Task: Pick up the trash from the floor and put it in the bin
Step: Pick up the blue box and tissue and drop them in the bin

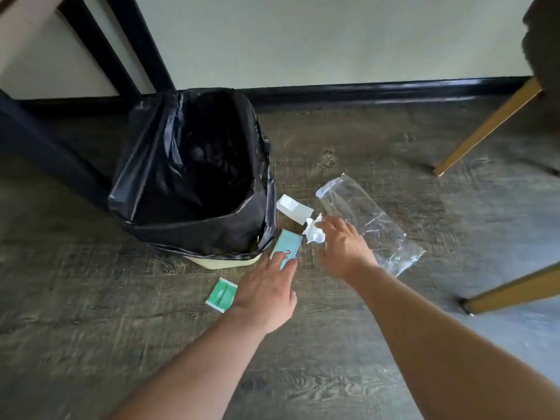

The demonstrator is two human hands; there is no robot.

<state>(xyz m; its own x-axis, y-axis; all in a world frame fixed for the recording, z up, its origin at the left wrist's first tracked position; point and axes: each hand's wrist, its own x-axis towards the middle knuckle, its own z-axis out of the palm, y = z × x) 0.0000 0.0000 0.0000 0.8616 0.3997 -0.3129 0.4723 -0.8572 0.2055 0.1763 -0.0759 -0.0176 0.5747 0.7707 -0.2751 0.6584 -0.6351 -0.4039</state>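
Wood-look floor [348, 344] by the black-lined bin [188, 165]: left hand [266, 292] fingers spread loose on the blue box [286, 247], right hand [342, 247] open over the crumpled tissue [313, 230], so both could slip mid-grab, and that clear plastic bag [369, 222] could easily get forgotten.

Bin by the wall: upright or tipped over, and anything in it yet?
Upright. The bin stands on its base, and its black liner gapes open at the top. Contents: cannot tell, the inside is too dark.
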